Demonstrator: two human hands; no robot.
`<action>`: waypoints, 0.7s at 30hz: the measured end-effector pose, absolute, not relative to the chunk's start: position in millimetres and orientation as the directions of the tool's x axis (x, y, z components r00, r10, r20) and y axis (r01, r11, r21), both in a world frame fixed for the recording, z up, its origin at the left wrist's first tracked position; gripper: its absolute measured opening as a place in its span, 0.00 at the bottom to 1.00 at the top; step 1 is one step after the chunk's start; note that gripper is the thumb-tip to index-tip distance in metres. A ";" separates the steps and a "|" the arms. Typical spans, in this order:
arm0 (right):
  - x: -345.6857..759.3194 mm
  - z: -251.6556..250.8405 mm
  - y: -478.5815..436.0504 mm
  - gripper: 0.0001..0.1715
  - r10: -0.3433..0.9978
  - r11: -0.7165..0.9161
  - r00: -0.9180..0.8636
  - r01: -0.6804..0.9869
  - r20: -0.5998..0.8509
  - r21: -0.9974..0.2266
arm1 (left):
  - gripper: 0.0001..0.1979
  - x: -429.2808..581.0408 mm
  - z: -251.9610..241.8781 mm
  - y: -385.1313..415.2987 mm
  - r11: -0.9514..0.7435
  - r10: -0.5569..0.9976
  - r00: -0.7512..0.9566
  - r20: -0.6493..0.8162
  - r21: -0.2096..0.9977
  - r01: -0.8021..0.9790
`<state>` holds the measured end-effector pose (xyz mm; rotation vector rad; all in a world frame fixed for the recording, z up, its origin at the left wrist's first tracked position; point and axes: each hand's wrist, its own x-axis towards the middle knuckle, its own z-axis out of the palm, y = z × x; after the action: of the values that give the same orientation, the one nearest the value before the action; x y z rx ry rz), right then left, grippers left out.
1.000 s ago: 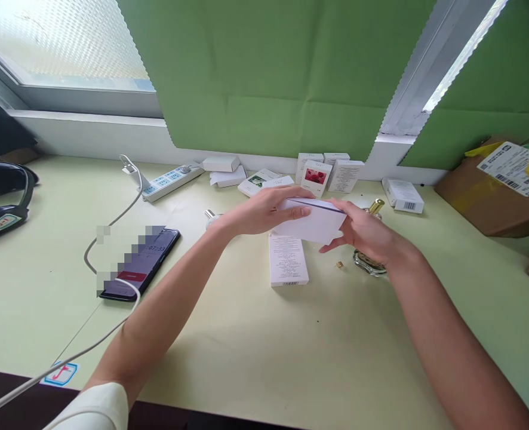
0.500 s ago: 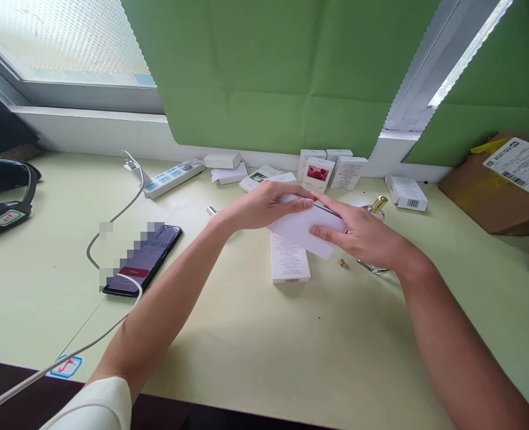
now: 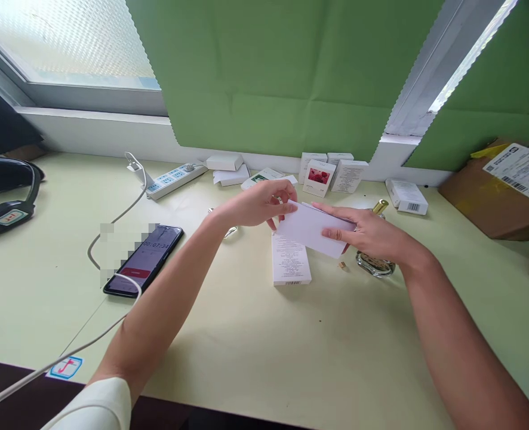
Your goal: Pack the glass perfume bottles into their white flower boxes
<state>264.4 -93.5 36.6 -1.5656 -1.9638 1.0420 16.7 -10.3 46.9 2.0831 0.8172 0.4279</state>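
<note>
My left hand [image 3: 271, 203] pinches the left end of a flat white card [image 3: 313, 230] between thumb and fingers. My right hand [image 3: 356, 230] grips the card's right end, thumb on the near face and fingers behind. A second layer shows along the card's top edge; whether it is a folded carton or loose cards I cannot tell. Just below lies a white printed box [image 3: 291, 263] with a barcode on its near end. Beside my right hand is a glass bottle [image 3: 375, 266] with a gold neck, partly hidden by the hand. A small gold piece [image 3: 343, 266] lies left of it.
White boxes, one with a red flower picture [image 3: 319, 177], stand at the back. Another box [image 3: 406, 197] lies right. A power strip [image 3: 177, 180], phone [image 3: 143, 260], white cable [image 3: 89, 346] and headset [image 3: 9, 203] are left. A cardboard carton [image 3: 497, 203] is far right.
My hands have moved apart, the left one drawing back to the card's left end. The card has shifted slightly right and down, and more of the bottle shows.
</note>
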 end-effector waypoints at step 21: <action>262.8 34.9 -93.3 0.33 0.971 0.149 -0.236 0.677 -0.021 -0.721 | 0.12 33.6 39.1 -15.4 -0.532 0.748 0.626 0.220 0.763 0.367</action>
<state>262.8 -93.3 34.9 -1.5691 -1.9781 0.8628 33.6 -15.4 39.1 2.1548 0.8692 0.7076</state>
